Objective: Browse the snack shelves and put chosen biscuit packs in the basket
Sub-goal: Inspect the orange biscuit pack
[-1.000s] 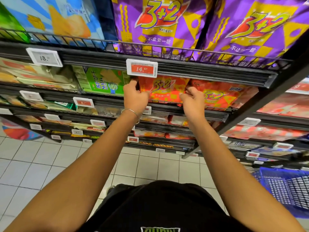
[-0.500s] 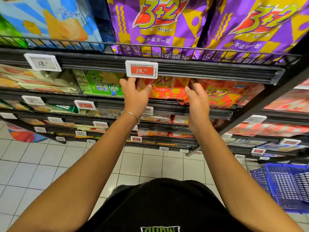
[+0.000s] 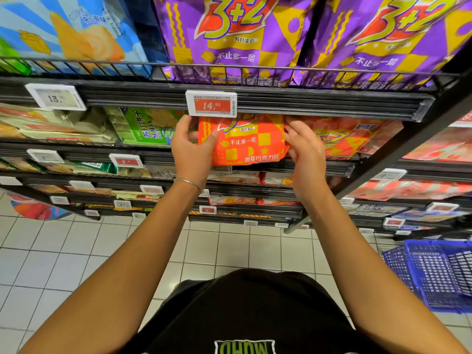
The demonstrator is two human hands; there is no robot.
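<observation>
Two grips: left hand (image 3: 191,152) and right hand (image 3: 305,154) clasped the orange biscuit pack (image 3: 245,144) by its sides.
A level pull looked wisest: shelf rail (image 3: 337,170) under the grip, price tag (image 3: 211,103) above.

Orange biscuit pack (image 3: 245,141): upright at the shelf front, just below the red price tag (image 3: 211,104).
Left hand (image 3: 190,149): grips its left edge.
Right hand (image 3: 305,152): grips its right edge.
Blue basket (image 3: 434,274): floor, near right.
</observation>
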